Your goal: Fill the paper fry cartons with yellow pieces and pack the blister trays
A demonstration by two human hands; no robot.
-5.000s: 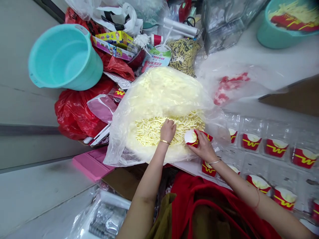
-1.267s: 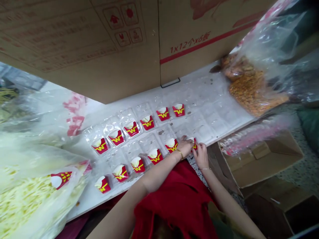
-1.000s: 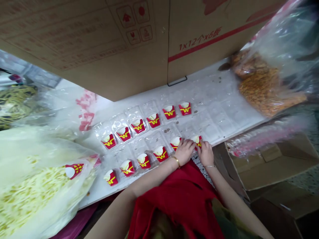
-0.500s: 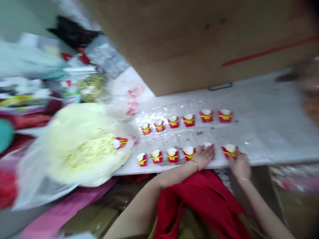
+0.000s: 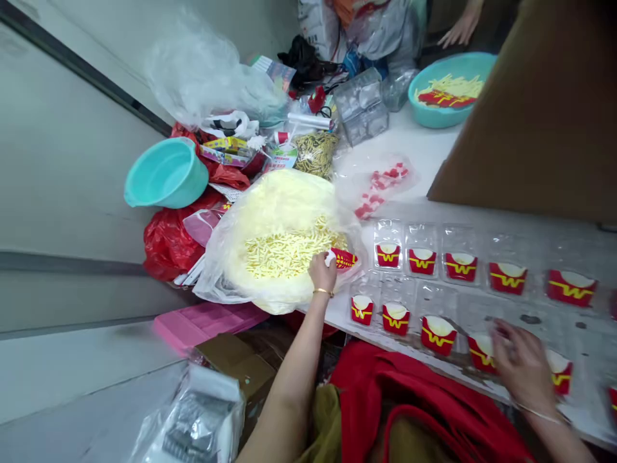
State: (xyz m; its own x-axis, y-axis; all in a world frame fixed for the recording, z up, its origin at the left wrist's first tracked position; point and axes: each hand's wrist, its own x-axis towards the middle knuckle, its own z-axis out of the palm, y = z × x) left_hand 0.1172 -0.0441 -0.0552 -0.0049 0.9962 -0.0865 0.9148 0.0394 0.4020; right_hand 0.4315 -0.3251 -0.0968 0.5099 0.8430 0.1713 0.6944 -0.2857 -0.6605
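One red packet (image 5: 345, 258) lies on the right edge of the big clear bag (image 5: 212, 283). It has yellow squares and a round white end. The bag is full of pale yellow sticks (image 5: 284, 251), too many to count. The left hand (image 5: 322, 270) has its fingers curled at the white end; I can't tell if they grip it. The right hand (image 5: 523, 360), well right of the bag, is half open and blurry, so I can't tell if it holds anything. It is over the front row of red boxes (image 5: 461, 267).

Right of the bag, the counter (image 5: 427, 151) has two rows, five boxes easy to see in each, with yellow zigzags. One blue-green tub (image 5: 196, 182) is behind the bag to the left, one to the right.
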